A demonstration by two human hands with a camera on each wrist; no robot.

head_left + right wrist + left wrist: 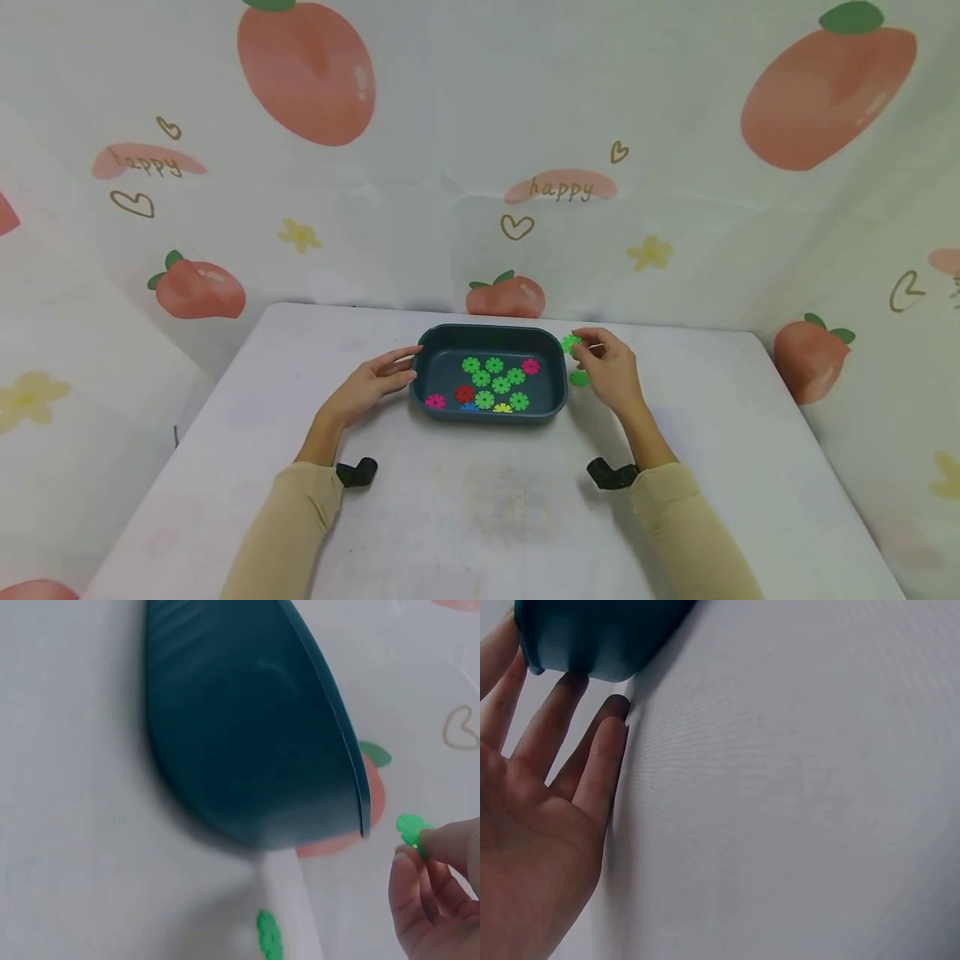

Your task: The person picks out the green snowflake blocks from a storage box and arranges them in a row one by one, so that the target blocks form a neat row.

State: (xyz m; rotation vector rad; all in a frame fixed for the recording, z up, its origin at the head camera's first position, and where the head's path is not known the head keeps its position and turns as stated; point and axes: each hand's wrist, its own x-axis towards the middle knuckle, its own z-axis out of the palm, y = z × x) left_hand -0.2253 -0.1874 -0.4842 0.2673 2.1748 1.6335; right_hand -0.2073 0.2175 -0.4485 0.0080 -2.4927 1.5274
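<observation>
A dark teal tray [489, 418] holds several snowflake discs, mostly green, with pink, red, blue and yellow ones among them. My left hand [360, 393] is at the tray's left end, its fingers extended against the wall; in the left wrist view a fingertip of this hand [544, 802] meets the tray [604, 637]. Just beyond the tray's right end, my right hand [611, 375] pinches a green snowflake disc [570, 343] between thumb and fingers. The right wrist view shows this disc [411, 828] raised beside the tray wall [247, 735].
Another green disc [578, 378] lies on the white table [480, 517], right of the tray and below my right hand. A cloth backdrop [420, 225] printed with fruit hangs behind the table. Black wrist mounts [611, 474] stick out from both sleeves.
</observation>
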